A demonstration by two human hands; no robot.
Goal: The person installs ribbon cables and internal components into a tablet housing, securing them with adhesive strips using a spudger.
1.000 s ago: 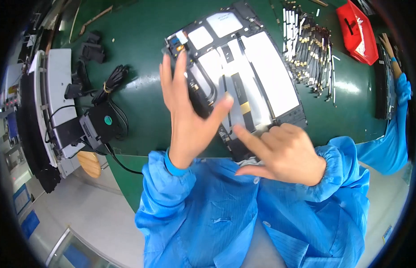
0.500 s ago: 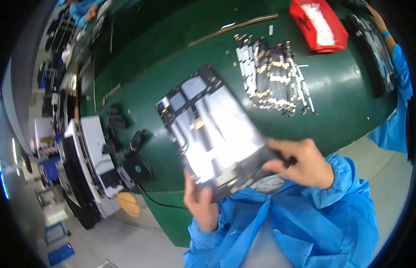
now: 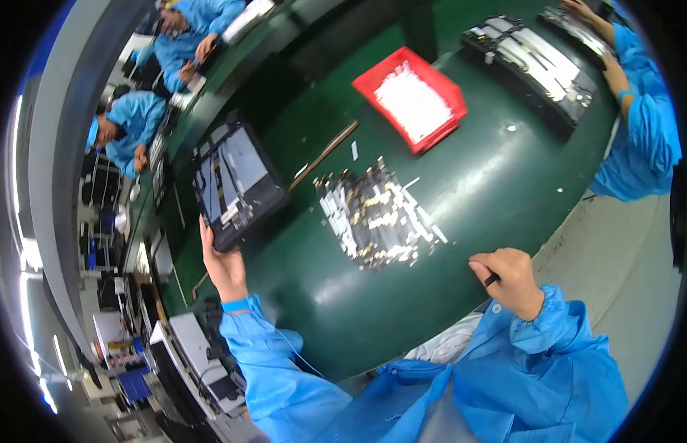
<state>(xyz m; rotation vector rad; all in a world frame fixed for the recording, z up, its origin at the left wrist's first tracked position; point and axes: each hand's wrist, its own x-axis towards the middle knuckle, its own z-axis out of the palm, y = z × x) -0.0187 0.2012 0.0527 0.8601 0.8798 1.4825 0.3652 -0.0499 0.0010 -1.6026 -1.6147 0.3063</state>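
The dark panel (image 3: 236, 184), a flat rectangular tray-like frame with pale patches and thin strips on its face, is held up over the left part of the green counter (image 3: 491, 184), tilted on one corner. The left hand (image 3: 224, 267) grips it at its lower corner, fingers (image 3: 205, 235) wrapped along the panel's edge and closed on it; a blue band sits at that wrist.

The right hand (image 3: 512, 279) rests at the near edge of the counter, well apart from the panel. Its fingers are curled into a loose fist around a thin dark stick-like tool (image 3: 492, 280), of which only a short end shows.

Between the two hands, on the middle of the counter, lies a scattered heap of small metal parts (image 3: 377, 218), pale and brassy, some in rough rows. Toward the far edge stands a red bin (image 3: 443, 92) filled with white pieces. A thin wooden stick (image 3: 327, 153) lies just left of the bin, near a small white scrap.

At the far right corner lies another dark panel (image 3: 532, 63), and a person in a blue coat (image 3: 642, 140) has both hands near it. More people in blue coats (image 3: 133, 122) sit past the counter's far left edge.
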